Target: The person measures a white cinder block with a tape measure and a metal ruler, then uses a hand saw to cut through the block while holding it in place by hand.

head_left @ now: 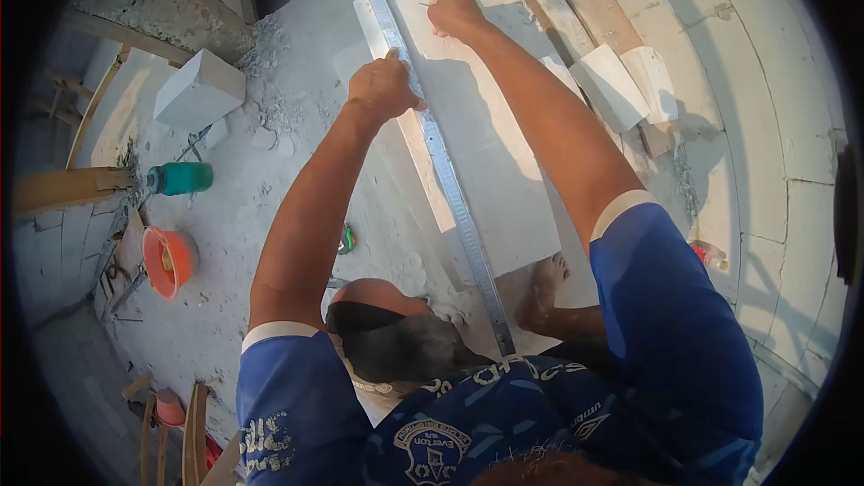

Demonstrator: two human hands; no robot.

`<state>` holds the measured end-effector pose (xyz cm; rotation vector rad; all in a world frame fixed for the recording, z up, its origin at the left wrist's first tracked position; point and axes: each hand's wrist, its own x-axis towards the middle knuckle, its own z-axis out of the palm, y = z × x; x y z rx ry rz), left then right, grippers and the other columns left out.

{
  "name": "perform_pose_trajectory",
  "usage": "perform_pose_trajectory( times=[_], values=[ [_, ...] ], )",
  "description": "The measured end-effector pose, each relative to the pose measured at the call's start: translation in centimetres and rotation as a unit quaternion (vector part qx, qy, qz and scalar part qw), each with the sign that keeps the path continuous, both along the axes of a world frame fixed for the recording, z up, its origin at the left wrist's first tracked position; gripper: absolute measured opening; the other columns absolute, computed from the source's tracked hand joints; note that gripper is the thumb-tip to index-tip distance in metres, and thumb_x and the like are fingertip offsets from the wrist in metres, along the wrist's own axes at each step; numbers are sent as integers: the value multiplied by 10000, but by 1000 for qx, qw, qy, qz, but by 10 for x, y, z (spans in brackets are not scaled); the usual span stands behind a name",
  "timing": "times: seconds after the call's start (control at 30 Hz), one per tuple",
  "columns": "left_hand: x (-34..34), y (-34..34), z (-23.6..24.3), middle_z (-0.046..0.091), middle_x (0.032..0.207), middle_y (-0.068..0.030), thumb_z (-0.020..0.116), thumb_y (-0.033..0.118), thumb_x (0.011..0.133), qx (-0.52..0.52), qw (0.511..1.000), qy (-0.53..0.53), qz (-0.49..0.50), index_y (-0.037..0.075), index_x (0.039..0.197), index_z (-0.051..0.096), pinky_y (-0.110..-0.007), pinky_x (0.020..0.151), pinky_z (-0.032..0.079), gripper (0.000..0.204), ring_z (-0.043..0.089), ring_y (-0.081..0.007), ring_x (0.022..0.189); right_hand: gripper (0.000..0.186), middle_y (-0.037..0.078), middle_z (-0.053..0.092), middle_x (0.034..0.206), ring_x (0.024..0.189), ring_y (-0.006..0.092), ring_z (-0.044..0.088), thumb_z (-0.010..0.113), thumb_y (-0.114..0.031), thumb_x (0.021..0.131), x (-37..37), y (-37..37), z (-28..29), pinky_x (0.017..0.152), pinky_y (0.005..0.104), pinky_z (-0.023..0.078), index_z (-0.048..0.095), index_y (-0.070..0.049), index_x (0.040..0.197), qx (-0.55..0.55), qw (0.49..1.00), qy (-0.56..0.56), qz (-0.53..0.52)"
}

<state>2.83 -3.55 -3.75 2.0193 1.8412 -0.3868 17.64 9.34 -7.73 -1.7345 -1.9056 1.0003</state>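
Note:
A long silvery metal straightedge [457,198] lies lengthwise along a large pale building block [515,232]. My left hand [382,88] is closed over the straightedge, thumb and a finger pressing along it. Toward the far end of the block, my right hand [457,13] is closed in a pinch. A thin, dark, pointed tool [426,4] juts out of its fingers toward the straightedge, just above the block's face. The kind of tool is too small to make out. Shadows of my arms fall across the block.
At left stand a white block [202,90], a green bottle [182,178] and an orange bucket [169,261]. Cut block pieces [612,85] lie right of the large block, beside a block wall [765,126]. My bare foot [543,292] is by its near end. Rubble covers the floor.

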Motion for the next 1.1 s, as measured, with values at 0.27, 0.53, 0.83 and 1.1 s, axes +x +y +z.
perform_pose_trajectory(
  times=[0.27,0.53,0.83,1.1],
  values=[
    [-11,-4,-24,625,1396,-174,892,387,722,58,998,-30,-18,11,1398,600,-405,1035,522,827,640,-312,1223,122,142,724,829,775,283,697,609,-111,822,-89,117,-131,700,379,551,719,-59,826,369,919,-78,116],
    [-5,-2,-18,697,1219,-183,906,386,707,36,999,-20,1,-4,1405,578,-415,956,557,864,683,-315,1125,185,174,742,921,888,312,704,603,-161,860,-87,105,-127,807,420,546,723,-24,895,131,971,183,-86],
    [-2,-4,-14,697,1224,-195,912,392,696,39,999,-29,-4,-29,1391,575,-408,962,561,880,687,-315,1124,232,188,725,801,701,289,707,532,-154,899,-64,128,-112,661,423,558,705,-10,954,180,979,-68,65],
    [-1,-6,-10,711,1180,-196,926,368,682,49,998,-35,3,-46,1372,587,-404,925,571,874,703,-315,1089,223,185,701,791,692,276,680,556,-169,907,-77,122,-102,642,404,542,700,1,893,137,983,-32,118]
  ],
)
